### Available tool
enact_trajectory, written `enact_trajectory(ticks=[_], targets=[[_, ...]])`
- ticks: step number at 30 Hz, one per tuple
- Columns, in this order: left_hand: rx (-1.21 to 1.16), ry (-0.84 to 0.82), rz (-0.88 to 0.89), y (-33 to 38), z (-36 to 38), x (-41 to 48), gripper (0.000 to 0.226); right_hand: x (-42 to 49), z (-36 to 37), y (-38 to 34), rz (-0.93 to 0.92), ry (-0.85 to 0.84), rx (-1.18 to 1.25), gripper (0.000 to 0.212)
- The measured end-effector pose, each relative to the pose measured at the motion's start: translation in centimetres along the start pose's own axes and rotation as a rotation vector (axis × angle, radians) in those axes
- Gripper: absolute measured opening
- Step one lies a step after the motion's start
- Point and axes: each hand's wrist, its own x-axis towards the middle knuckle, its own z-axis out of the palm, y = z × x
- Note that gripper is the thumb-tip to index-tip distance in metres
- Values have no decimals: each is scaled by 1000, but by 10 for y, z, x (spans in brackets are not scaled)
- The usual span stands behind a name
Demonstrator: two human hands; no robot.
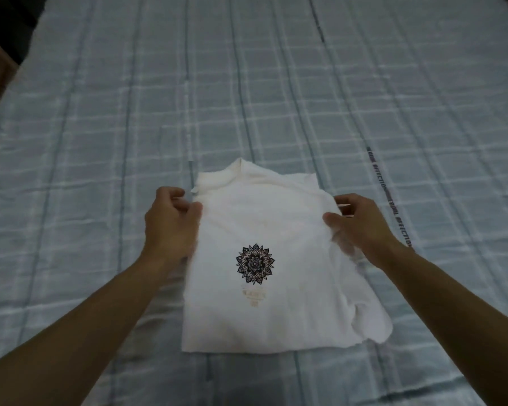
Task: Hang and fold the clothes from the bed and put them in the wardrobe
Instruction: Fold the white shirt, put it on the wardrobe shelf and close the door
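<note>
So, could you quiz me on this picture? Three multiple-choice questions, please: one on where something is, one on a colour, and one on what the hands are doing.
1. Where does the white shirt lie?
A) on the checked bed sheet
B) on a hanger
C) in a drawer

2. What colour is the round print on it?
A) red
B) black
C) green

3. What are the hands doing?
A) both rest away from the shirt
B) only one holds it
C) the left hand and the right hand each pinch a side edge

Answers:
1 A, the shirt lies flat on the sheet.
2 B, the pattern is black on white cloth.
3 C, thumb and fingers close on both edges.
</note>
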Motion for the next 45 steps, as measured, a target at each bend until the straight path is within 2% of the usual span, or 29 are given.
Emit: enact_trajectory(ticks=[1, 3, 5, 6, 9, 11, 17, 21, 25, 29, 32, 38, 42, 45], targets=[[70, 53, 125, 2, -3, -5, 35, -2, 1, -1, -30, 43, -112, 34], [227, 107, 475, 11, -4, -20, 43, -16, 4, -4, -238, 136, -381, 45], [417, 4, 700, 17, 8, -34, 54, -38, 17, -5, -505, 142, -591, 58], [519, -76, 745, 16, 18, -40, 59, -47, 26, -2, -593, 110, -680, 63], [747, -246, 766, -3, 39, -37, 68, -54, 46, 27, -646, -70, -876, 71], [784, -290, 802, -21, 42, -27, 69, -48, 46, 47, -664, -117, -868, 70], [788, -326, 844, -31, 48, -15, 69, -29, 46, 53, -721, -122, -872, 69], [835, -316, 748, -26, 40, -47, 68, -60, 39, 50, -626, -207, -939, 72], [797, -367, 706, -44, 30, -90, 68, -100, 38, 71, -662, -148, -920, 69], [763, -343, 737, -58, 33, -89, 68, -94, 46, 79, -679, -69, -843, 71], [774, -324, 780, -57, 39, -83, 69, -86, 49, 81, -702, -47, -891, 71], [805, -453, 719, -56, 24, -107, 81, -111, 42, 88, -719, -57, -907, 71], [752, -514, 817, -74, 3, -146, 97, -141, 21, 114, -799, -110, -905, 88], [664, -438, 870, -94, -5, -157, 90, -148, 13, 124, -837, -67, -898, 83]])
